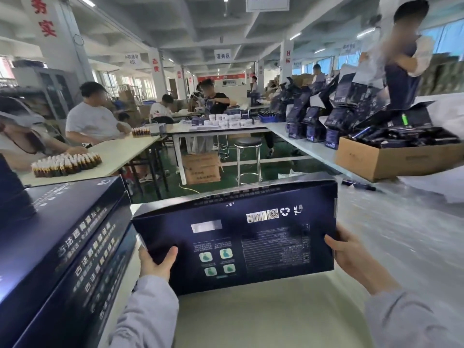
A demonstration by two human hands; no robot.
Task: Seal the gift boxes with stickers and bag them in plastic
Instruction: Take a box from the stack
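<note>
Ceiling sign (pixel 222 56): 灌装区; right pillar (pixel 287 57): 目标; left pillar (pixel 46 21): 务实; gift box (pixel 261 249): barcode

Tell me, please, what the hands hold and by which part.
A dark blue gift box: the left hand has its grip on the lower left corner, thumb on the printed face; the right hand, on the right edge.

— Which gift box (pixel 233 237) is in play?
— The flat, dark navy one at lower centre of the frame. It is held up and tilted, printed back showing: barcode, QR code, recycling mark, four green icons, fine white text. The left hand (pixel 157 259) grips its left end, the right hand (pixel 349 254) its right end.
— Any others?
— Two stacked boxes (pixel 62 234) at lower left, same navy, white characters along their sides, just beside it.
— And the plastic?
— Clear plastic sheeting (pixel 401 234) lies spread at the right.
</note>
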